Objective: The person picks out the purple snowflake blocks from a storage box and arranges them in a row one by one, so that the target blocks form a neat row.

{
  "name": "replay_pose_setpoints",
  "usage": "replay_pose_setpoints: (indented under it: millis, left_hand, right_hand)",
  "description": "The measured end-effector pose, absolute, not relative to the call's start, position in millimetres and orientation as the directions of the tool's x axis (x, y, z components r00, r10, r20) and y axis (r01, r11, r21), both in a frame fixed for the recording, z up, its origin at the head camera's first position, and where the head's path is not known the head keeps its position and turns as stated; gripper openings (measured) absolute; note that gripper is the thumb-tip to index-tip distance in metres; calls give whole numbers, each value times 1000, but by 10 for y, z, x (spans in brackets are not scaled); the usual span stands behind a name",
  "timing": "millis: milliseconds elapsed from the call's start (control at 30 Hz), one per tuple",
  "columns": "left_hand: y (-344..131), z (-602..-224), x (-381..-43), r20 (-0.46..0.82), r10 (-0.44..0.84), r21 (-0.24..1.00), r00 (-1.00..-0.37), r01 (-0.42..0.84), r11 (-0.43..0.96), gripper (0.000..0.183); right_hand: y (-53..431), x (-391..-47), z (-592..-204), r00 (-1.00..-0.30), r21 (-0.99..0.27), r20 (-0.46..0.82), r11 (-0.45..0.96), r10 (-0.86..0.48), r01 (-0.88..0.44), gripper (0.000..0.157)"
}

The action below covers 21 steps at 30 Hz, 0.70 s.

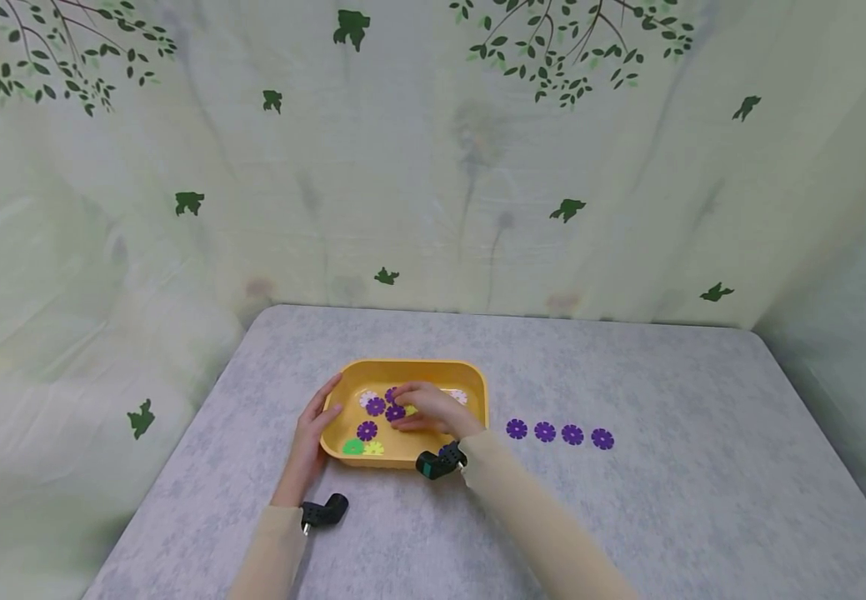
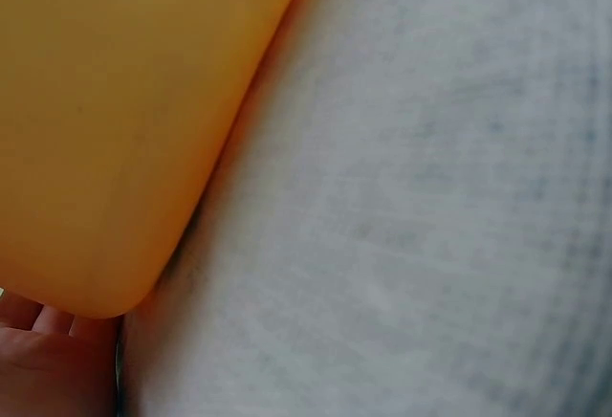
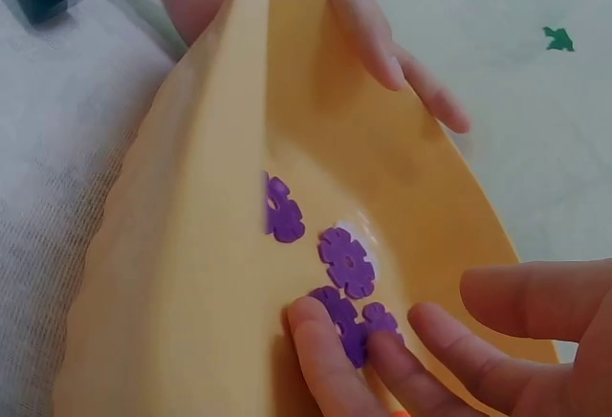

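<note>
A yellow plastic tray (image 1: 335, 429) sits on the table, holding flower-shaped plastic discs. My left hand (image 1: 308, 442) grips the tray's left end, thumb over the rim and fingers along the outside. In the left wrist view, the tray wall (image 2: 115, 130) hides most of that hand. Inside the tray, my right hand (image 1: 436, 407) reaches down with fingers spread. In the right wrist view, its fingertips (image 3: 311, 312) touch a purple flower disc (image 3: 352, 342) on the tray floor. Another purple disc (image 3: 346, 262) lies just beyond, over a white one.
A row of several purple discs (image 1: 545, 432) lies on the grey table (image 1: 673, 500) right of the tray. In the tray's front left corner are a green disc (image 1: 353, 447) and a yellow disc (image 1: 374, 448). A leaf-patterned curtain (image 1: 433, 167) stands behind the table.
</note>
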<state>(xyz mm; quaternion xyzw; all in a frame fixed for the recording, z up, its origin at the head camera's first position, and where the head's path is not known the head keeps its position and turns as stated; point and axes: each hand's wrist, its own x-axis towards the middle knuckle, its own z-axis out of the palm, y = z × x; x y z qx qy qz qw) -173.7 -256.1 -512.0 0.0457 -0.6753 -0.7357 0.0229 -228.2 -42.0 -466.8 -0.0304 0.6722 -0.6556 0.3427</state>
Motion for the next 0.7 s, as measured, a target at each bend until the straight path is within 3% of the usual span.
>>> replay_pose_setpoints:
  millis: [500,700]
  left_hand:
    - [-2553,-5107,-1729,-44,-105,996,-993,-36,-78,49]
    - [-2564,-5112,-1736,-34,-97,996,-995,-26,-79,49]
  right_hand:
    - [-593,-2252,-4585,-745,-912,-402,306,-533,272,31]
    - [-672,-2247,-4619,-717,-895,-441,326,-540,305,29]
